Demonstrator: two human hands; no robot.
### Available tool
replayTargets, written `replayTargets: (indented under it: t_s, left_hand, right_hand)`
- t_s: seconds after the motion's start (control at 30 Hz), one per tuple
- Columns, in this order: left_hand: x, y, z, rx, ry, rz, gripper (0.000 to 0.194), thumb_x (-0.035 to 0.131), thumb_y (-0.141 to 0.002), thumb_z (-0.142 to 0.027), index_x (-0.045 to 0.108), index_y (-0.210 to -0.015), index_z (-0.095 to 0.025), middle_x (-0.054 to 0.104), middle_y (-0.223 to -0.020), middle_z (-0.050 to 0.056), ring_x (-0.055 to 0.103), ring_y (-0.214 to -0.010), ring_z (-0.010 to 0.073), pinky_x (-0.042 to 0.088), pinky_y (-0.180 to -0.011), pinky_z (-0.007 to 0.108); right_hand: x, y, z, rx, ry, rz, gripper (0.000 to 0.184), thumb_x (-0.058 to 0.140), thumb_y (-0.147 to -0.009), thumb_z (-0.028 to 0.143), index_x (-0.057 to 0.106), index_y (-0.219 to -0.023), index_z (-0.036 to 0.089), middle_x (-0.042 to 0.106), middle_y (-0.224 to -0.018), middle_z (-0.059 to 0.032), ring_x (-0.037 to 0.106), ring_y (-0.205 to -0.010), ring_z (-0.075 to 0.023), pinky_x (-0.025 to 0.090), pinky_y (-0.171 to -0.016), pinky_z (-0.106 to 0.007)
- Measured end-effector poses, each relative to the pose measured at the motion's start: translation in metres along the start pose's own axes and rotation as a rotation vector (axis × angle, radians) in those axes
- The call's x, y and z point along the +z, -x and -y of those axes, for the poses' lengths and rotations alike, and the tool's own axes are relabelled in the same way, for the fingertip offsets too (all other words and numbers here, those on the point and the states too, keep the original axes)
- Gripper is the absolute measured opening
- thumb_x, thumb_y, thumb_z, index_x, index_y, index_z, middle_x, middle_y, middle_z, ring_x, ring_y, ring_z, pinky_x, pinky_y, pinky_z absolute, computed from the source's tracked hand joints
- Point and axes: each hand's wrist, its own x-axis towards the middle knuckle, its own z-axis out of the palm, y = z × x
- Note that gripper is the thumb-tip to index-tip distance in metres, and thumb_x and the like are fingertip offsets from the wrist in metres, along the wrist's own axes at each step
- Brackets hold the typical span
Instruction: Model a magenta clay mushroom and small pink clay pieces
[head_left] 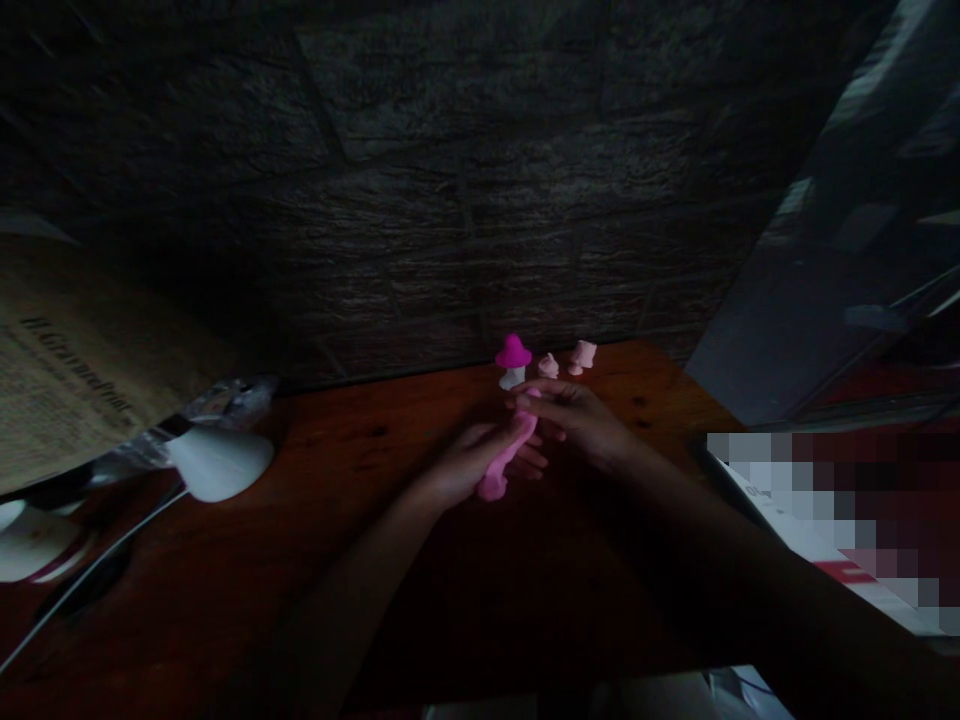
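Observation:
A long lump of pink modelling clay (501, 470) lies slantwise between both hands, above the wooden table. My left hand (474, 458) is wrapped round its middle, and the lower end sticks out below the palm. At the upper end, my right hand (576, 410) pinches the clay between thumb and fingers. Just behind the hands stands a mushroom shape (513, 358) with a magenta cap and a whitish stem. To its right are a small pale pink swirled piece (548, 366) and a pale pink cup-like piece on a short foot (583, 356).
The brown wooden table (337, 470) meets a dark brick wall (465, 180). At left are a white cone-shaped object (220, 462) with a cable, a white cup-like object (34, 540), clear plastic wrap (236, 398) and a printed brown paper bag (82, 350). A grey panel (780, 310) rises at right.

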Motion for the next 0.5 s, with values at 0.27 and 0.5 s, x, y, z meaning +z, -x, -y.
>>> replayTargets:
  t_s: [0.27, 0.5]
  left_hand:
    - [-0.0035, 0.0009, 0.0041, 0.04, 0.019, 0.031, 0.047, 0.076, -0.077, -0.053, 0.07, -0.098, -0.011, 0.075, -0.084, 0.01, 0.071, -0.074, 0.0188, 0.054, -0.07, 0.03]
    - [-0.0014, 0.001, 0.0016, 0.02, 0.035, -0.019, 0.044, 0.073, -0.08, -0.055, 0.07, -0.091, -0.012, 0.073, -0.08, 0.008, 0.069, -0.067, 0.0142, 0.052, -0.065, 0.025]
  right_hand:
    - [-0.0024, 0.0029, 0.0013, 0.027, 0.055, 0.128, 0.027, 0.077, -0.077, 0.045, 0.076, -0.084, 0.018, 0.068, -0.071, 0.0001, 0.037, -0.045, -0.0043, 0.024, -0.04, -0.02]
    - [-0.001, 0.0034, -0.0006, -0.008, 0.084, 0.118, 0.031, 0.073, -0.081, 0.049, 0.074, -0.083, 0.018, 0.064, -0.066, 0.0011, 0.042, -0.048, -0.0054, 0.028, -0.041, -0.019]
